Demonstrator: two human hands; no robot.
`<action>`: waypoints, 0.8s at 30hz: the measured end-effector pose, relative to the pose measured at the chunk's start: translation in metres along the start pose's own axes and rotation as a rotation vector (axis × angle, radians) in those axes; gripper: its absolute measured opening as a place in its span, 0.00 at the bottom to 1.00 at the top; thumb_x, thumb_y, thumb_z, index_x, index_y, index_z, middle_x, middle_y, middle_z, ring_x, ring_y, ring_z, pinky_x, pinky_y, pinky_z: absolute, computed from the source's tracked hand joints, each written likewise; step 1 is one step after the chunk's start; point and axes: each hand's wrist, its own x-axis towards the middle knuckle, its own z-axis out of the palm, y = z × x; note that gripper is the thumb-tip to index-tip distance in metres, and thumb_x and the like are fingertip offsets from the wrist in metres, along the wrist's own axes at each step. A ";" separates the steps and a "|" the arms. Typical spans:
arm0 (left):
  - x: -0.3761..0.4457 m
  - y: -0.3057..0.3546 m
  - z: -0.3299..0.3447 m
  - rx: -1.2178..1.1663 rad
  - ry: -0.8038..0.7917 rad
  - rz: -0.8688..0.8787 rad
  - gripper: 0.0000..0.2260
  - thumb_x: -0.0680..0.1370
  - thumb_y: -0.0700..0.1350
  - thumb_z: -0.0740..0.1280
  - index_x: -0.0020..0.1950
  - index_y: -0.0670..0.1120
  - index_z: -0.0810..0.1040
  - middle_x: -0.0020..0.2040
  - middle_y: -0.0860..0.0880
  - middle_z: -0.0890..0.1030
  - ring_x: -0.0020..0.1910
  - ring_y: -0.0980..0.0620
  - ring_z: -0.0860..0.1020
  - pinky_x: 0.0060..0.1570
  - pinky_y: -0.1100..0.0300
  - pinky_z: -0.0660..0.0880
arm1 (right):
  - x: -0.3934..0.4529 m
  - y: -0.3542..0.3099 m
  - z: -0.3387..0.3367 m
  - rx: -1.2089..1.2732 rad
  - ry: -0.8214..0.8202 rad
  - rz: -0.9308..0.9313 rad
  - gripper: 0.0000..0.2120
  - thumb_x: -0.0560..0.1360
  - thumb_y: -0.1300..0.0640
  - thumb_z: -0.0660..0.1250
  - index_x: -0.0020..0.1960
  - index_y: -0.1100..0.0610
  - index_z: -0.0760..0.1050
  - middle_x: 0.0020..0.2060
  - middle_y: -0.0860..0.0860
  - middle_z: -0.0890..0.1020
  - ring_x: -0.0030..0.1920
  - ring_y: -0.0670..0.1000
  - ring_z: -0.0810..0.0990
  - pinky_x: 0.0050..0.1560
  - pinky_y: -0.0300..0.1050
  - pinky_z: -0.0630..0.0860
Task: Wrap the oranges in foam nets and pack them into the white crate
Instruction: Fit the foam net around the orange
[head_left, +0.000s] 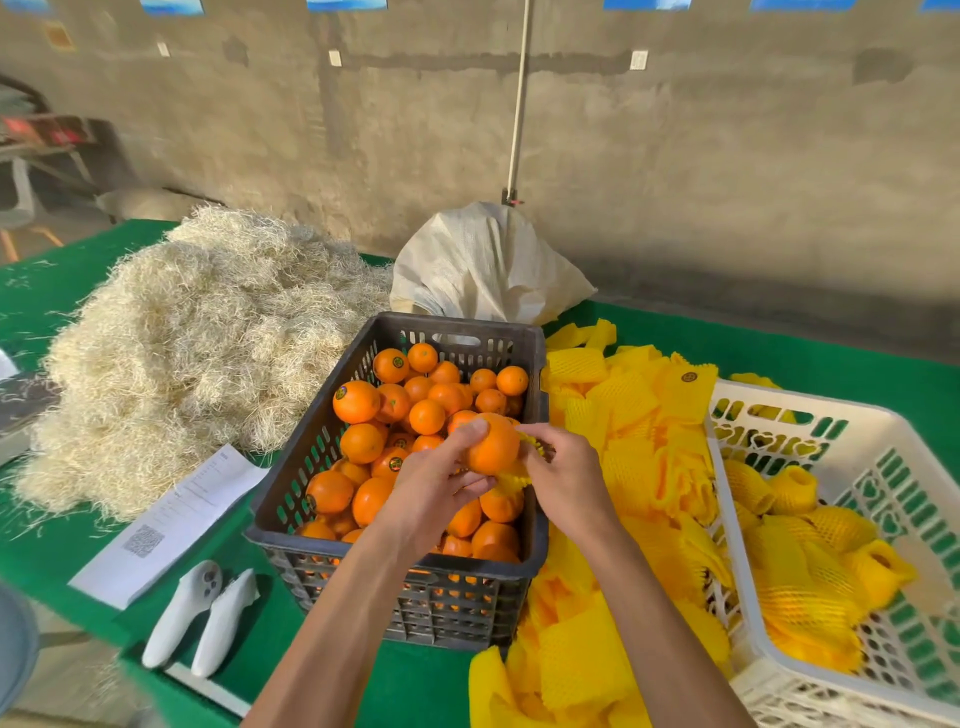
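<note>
Two hands over one dark crate (535, 364): left hand (434, 486) gripping one orange (491, 447), right hand (563, 470) pinching one foam net (530, 441).

white crate (737, 410) cut off at right, paper sheet (171, 525) print unreadable

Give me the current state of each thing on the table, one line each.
Orange in hand: held by left hand, net only started.
Foam net: pinched by right hand at the orange's side.
Dark crate: holding many bare oranges.
White crate: partly filled with netted oranges.
Loose nets: piled between the crates.
</note>
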 end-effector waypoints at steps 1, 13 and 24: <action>0.000 -0.002 0.001 0.095 0.019 0.042 0.28 0.64 0.61 0.83 0.57 0.45 0.85 0.55 0.45 0.87 0.57 0.44 0.85 0.54 0.50 0.83 | -0.001 -0.001 0.001 -0.047 0.037 -0.019 0.11 0.82 0.55 0.65 0.62 0.52 0.81 0.58 0.50 0.82 0.59 0.50 0.80 0.58 0.49 0.79; 0.009 -0.012 0.011 0.747 0.336 0.324 0.28 0.67 0.65 0.77 0.52 0.47 0.71 0.46 0.45 0.77 0.40 0.50 0.73 0.36 0.53 0.71 | -0.012 -0.011 0.008 -0.184 0.247 -0.294 0.10 0.82 0.56 0.67 0.61 0.58 0.79 0.53 0.51 0.80 0.50 0.48 0.79 0.43 0.25 0.68; 0.016 -0.005 0.018 0.440 0.247 0.392 0.12 0.77 0.53 0.70 0.46 0.44 0.81 0.36 0.46 0.81 0.35 0.49 0.77 0.32 0.56 0.77 | -0.018 -0.007 0.009 -0.140 0.166 -0.188 0.16 0.81 0.48 0.65 0.67 0.51 0.74 0.58 0.46 0.76 0.56 0.45 0.77 0.52 0.41 0.79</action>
